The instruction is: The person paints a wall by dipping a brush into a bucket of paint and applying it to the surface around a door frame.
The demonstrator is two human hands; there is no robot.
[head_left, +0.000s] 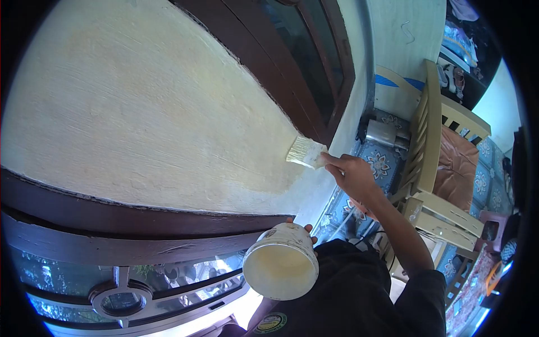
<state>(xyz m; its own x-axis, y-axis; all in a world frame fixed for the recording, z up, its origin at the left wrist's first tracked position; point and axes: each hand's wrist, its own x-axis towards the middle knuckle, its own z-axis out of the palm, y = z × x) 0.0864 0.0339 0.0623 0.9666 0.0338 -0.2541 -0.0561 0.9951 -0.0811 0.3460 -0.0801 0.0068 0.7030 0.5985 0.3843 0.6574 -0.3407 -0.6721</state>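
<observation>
My right hand (351,171) is closed round the handle of a wide paint brush (306,152). The pale, paint-coated bristles touch the cream wall (168,112) near the lower corner of a dark brown door or window frame (286,84). Below, my left hand (309,231) holds a white paint bucket (281,262) from behind, with only some fingertips showing past its rim. Cream paint coats the inside of the bucket, which is tilted toward the camera.
A brown window frame (129,244) with glass panes runs along the lower left. On the right stand a wooden chair (431,135) with an orange-brown cushion (456,168) and a metal cylinder (382,133) on the blue patterned floor (377,160).
</observation>
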